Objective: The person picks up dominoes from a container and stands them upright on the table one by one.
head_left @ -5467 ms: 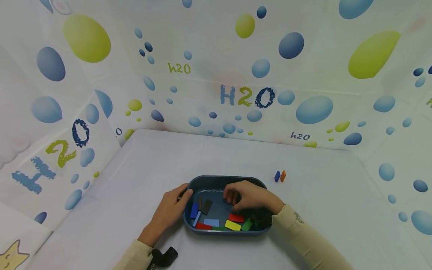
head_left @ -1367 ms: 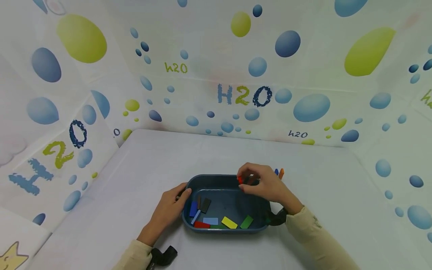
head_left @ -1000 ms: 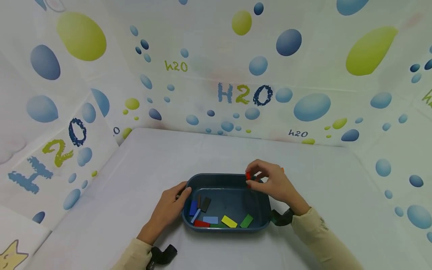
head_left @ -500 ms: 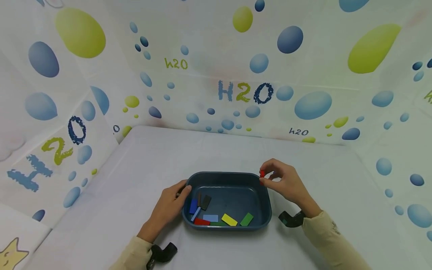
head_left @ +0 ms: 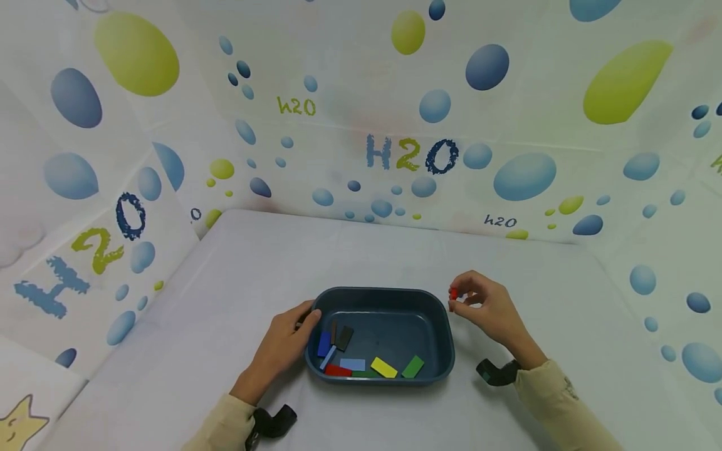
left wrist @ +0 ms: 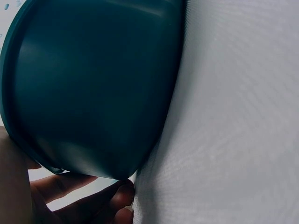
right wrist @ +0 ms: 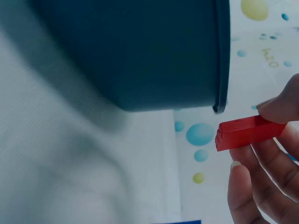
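At the left end of a dark blue plastic tub (head_left: 395, 332), my left hand (head_left: 287, 338) grips the rim, thumb on top and fingers against the outer wall. My right hand (head_left: 489, 307) pinches a small red wooden block (right wrist: 250, 133) between thumb and fingers, above the table just right of the tub. Inside the tub lie several flat blocks, among them a yellow block (head_left: 384, 368), a green block (head_left: 413, 366), a light blue block (head_left: 352, 364), a second red block (head_left: 338, 371) and a black block (head_left: 345, 338).
A blue edge (right wrist: 184, 222) shows at the bottom of the right wrist view. A white cloth (head_left: 282, 250) covers the table. Printed curtains (head_left: 338, 75) stand around the back and sides. Black wrist cameras (head_left: 273, 423) sit at both sleeves.
My right hand has lifted the red block out of the tub and carried it right, past the rim. The blue and orange blocks on the table are now hidden behind it. My left hand stays put.
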`<state>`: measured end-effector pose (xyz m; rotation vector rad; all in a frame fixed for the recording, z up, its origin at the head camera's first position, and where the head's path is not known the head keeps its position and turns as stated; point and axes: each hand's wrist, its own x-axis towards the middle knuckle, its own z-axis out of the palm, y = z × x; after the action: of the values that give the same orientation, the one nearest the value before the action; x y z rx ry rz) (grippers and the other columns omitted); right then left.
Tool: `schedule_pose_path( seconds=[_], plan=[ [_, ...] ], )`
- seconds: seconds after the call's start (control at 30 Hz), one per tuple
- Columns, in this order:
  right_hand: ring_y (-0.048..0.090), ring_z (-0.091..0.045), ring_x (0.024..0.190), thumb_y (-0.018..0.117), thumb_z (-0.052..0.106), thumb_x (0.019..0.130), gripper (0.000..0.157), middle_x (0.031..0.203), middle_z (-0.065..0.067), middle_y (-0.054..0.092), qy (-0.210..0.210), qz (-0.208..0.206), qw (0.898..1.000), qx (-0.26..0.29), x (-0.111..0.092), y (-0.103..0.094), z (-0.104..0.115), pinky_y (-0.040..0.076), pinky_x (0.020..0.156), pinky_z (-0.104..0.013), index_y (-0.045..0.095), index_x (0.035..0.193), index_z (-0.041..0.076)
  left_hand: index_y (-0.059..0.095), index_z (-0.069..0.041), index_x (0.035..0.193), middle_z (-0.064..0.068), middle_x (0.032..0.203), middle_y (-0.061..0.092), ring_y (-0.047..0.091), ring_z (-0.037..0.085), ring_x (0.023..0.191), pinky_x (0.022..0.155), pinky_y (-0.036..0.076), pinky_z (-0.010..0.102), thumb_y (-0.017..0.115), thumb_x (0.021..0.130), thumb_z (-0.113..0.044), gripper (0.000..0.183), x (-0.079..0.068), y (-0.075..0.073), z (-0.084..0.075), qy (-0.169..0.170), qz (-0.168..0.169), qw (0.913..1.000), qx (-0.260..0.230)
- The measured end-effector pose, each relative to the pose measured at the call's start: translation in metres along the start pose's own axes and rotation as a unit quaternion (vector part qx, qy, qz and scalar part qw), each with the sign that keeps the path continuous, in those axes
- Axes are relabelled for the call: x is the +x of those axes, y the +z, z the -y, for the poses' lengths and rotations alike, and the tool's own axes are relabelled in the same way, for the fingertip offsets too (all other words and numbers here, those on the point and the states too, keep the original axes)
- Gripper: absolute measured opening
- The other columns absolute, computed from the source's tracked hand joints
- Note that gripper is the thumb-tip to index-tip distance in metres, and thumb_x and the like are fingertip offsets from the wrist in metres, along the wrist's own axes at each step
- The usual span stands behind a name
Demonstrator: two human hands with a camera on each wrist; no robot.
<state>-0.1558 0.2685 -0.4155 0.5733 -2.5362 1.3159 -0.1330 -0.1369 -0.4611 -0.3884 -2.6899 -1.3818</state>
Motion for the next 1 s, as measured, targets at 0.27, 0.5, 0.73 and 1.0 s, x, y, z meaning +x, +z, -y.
schedule_pose_path(
  seconds=[0.27,0.5,0.73,1.0],
  plan=[
    [0.067,-0.018,0.089,0.079,-0.002,0.088,0.028,0.097,0.002,0.072,0.014,0.000,1.000,0.003,-0.005,-0.003,-0.011,0.058,0.077,-0.029,0.066,0.110,0.010,0.066,-0.011,0.138,0.006,0.124,0.071,0.067,0.021,0.103,0.093,0.054,0.050,0.054,0.110,-0.032,0.037,0.001,0.000,0.000,0.004,-0.002,1.0000,-0.003],
    [0.067,-0.021,0.092,0.080,0.001,0.089,0.025,0.099,-0.002,0.072,0.043,-0.004,0.999,-0.003,-0.010,-0.005,-0.021,0.057,0.078,-0.027,0.066,0.109,0.008,0.067,-0.011,0.136,0.004,0.120,0.071,0.066,0.020,0.099,0.091,0.055,0.049,0.053,0.111,-0.032,0.036,0.000,0.000,-0.001,0.003,-0.003,1.0000,-0.002],
    [0.069,-0.026,0.094,0.079,-0.001,0.090,0.024,0.102,-0.008,0.072,0.064,0.000,0.998,0.000,-0.014,-0.006,-0.027,0.057,0.079,-0.026,0.067,0.110,0.003,0.066,-0.011,0.138,0.006,0.125,0.070,0.067,0.023,0.105,0.093,0.054,0.051,0.053,0.110,-0.033,0.038,0.000,0.000,0.000,-0.006,0.000,1.0000,0.003],
    [0.069,-0.034,0.094,0.075,-0.009,0.090,0.024,0.100,-0.014,0.071,0.076,0.001,0.997,-0.019,-0.015,-0.006,-0.035,0.057,0.079,-0.026,0.065,0.110,-0.003,0.066,-0.010,0.138,0.007,0.124,0.071,0.067,0.023,0.105,0.094,0.054,0.051,0.053,0.110,-0.032,0.037,0.000,0.000,-0.001,-0.006,0.001,1.0000,0.003]
  ],
)
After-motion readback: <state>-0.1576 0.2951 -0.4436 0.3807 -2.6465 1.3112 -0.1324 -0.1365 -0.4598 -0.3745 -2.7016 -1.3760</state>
